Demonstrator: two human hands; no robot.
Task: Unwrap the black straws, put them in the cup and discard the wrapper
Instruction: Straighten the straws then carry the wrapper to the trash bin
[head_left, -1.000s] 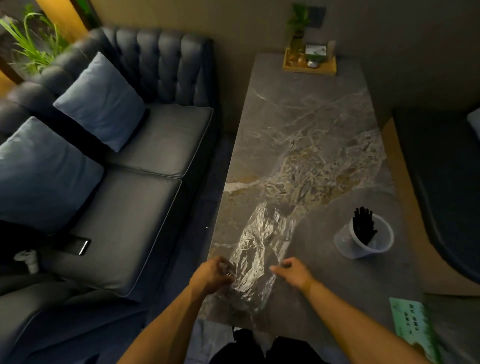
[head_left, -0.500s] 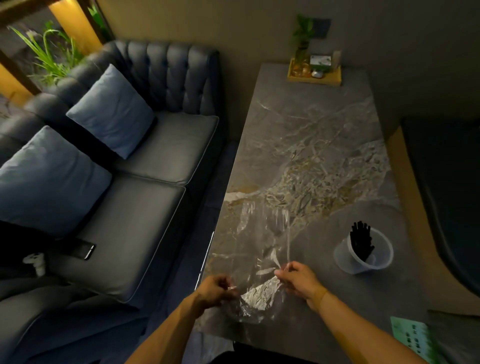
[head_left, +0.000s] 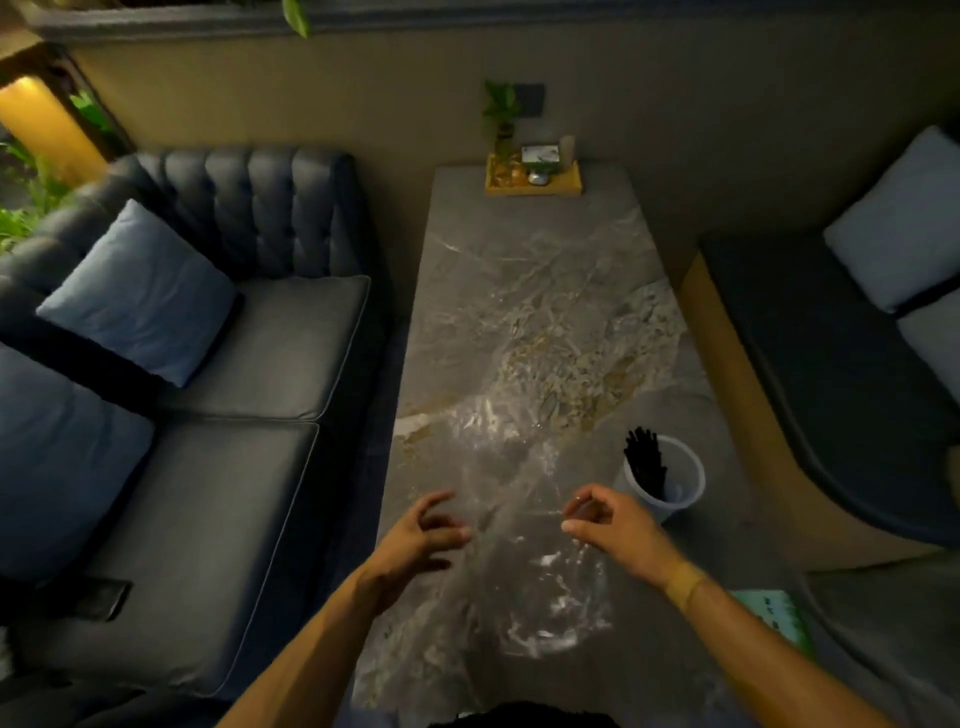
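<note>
Between both hands' fingers: clear wrapper (head_left: 524, 551) on marble surface (head_left: 535, 291). Left hand (head_left: 415, 540) spread open, right hand (head_left: 613, 525) pinching wrapper edge. Cup (head_left: 675, 488) holding black straws (head_left: 644, 462) just beyond right fingers (head_left: 582, 506).

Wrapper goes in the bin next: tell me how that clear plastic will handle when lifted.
The clear plastic wrapper is creased and drapes loosely between both hands, so probably floppy and very light. Its glossy sheen suggests it may be slippery; bunching it first should help.
</note>
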